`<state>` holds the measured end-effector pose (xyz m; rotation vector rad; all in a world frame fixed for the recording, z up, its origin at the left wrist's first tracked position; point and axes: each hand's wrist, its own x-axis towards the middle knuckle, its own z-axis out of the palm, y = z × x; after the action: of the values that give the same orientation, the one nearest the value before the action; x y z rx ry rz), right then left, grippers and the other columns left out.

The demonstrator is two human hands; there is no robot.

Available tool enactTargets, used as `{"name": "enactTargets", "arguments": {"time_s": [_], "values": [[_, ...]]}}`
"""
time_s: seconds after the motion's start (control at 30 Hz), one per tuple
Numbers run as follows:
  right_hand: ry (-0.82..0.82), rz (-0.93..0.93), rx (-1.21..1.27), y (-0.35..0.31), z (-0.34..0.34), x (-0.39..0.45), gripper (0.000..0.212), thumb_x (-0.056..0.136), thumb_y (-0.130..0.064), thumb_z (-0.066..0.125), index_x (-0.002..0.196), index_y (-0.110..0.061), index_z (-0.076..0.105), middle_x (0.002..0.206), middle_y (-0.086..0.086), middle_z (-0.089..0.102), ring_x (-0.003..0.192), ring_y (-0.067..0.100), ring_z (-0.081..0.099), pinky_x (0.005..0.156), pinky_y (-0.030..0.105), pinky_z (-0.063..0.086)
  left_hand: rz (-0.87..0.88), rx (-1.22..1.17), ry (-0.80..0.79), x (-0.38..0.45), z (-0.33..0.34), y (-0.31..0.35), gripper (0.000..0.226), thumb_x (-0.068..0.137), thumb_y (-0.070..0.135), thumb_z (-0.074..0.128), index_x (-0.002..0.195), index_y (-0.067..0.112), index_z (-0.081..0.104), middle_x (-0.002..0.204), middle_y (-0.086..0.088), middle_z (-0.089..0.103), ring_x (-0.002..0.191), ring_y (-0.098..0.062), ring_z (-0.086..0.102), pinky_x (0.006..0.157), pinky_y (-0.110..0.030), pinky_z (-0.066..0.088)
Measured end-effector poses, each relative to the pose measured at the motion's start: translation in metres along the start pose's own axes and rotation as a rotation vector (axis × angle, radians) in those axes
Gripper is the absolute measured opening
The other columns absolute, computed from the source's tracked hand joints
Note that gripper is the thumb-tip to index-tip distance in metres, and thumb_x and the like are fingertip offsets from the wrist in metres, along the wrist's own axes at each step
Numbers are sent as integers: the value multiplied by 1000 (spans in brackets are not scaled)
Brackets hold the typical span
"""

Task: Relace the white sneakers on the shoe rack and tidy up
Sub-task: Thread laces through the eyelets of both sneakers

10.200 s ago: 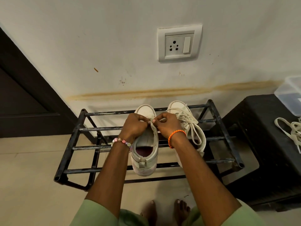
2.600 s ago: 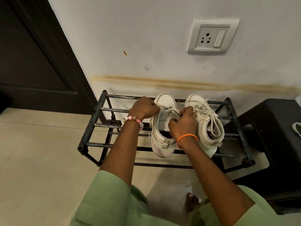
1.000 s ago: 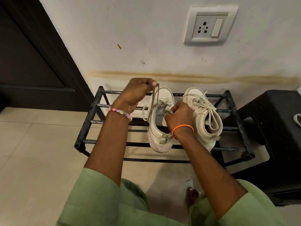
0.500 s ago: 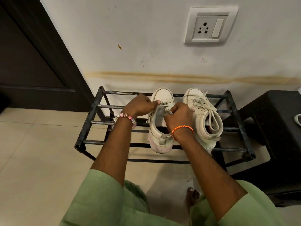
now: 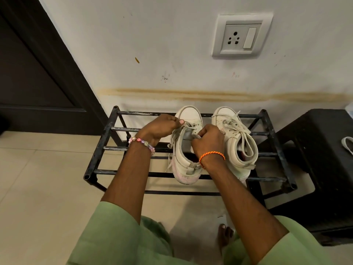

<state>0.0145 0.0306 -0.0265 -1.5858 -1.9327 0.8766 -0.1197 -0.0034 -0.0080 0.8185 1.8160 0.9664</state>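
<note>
1. Against the stained wall, the black metal shoe rack (image 5: 99, 150) stands on the tiled floor; its top bars carry both sneakers at a height the person can reach with both arms.
2. Beside the rack, on the right, a black stool (image 5: 315, 150) stands close by; a loop of white lace (image 5: 346, 144) shows at its far edge, probably kept there as a spare.
3. The right sneaker (image 5: 235, 138) sits toe to the wall, fully laced, its long loops lying loose over the opening.
4. The left sneaker (image 5: 186, 159), just beside it, is the one in work: its lace (image 5: 172, 142) crosses only near the toe and hangs slack down the side.
5. The left hand (image 5: 160, 127) pinches the lace near the front eyelets, seemingly to pull it taut.
6. The right hand (image 5: 208, 140) is curled round the tongue edge, likely to steady the shoe.
</note>
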Motion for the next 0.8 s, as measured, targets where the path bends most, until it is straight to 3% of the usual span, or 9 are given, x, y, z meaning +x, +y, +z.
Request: {"name": "enactTargets", "arguments": {"time_s": [0.2, 0.37, 0.43, 0.53, 0.73, 0.8], "values": [[-16, -15, -18, -1, 0, 1, 17, 76, -14, 68, 88, -3, 65, 91, 15, 65, 90, 30, 59, 73, 34, 51, -73, -48, 66, 2, -1, 2, 17, 93, 12, 52, 84, 5, 64, 92, -9, 58, 87, -18, 51, 79, -31, 42], [-32, -17, -1, -2, 0, 2, 15, 75, -15, 67, 86, -5, 64, 90, 14, 65, 88, 30, 60, 73, 35, 52, -112, 146, 94, 5, -2, -8, 19, 94, 8, 51, 77, 5, 59, 81, -11, 62, 69, -17, 59, 64, -26, 49], [-50, -14, 3, -3, -1, 2, 12, 75, -14, 66, 84, -7, 62, 89, 13, 65, 86, 30, 60, 72, 34, 52, -111, 197, 95, 8, -3, -14, 15, 93, 8, 56, 78, 12, 55, 85, -10, 62, 73, -19, 59, 63, -27, 49], [-69, -12, 4, -3, -4, 2, 9, 76, -14, 66, 82, -10, 61, 89, 11, 65, 85, 28, 59, 70, 31, 49, -12, 312, 124, 8, -6, -19, 3, 88, 10, 64, 86, 10, 63, 89, -7, 63, 79, -14, 56, 63, -25, 45], [-122, -16, 22, -3, -10, 6, 10, 76, -14, 67, 77, -11, 57, 83, 8, 60, 79, 24, 55, 67, 28, 46, 138, 448, 127, 3, -12, -18, 12, 82, 14, 73, 92, 8, 75, 93, -4, 71, 88, -15, 62, 80, -27, 47], [-146, -13, 32, -2, -9, 9, 12, 76, -14, 68, 76, -11, 57, 81, 7, 60, 77, 25, 56, 66, 28, 45, 157, 489, 147, 4, -13, -18, 12, 80, 16, 74, 90, 9, 75, 91, -4, 70, 86, -14, 61, 77, -26, 46]]}}
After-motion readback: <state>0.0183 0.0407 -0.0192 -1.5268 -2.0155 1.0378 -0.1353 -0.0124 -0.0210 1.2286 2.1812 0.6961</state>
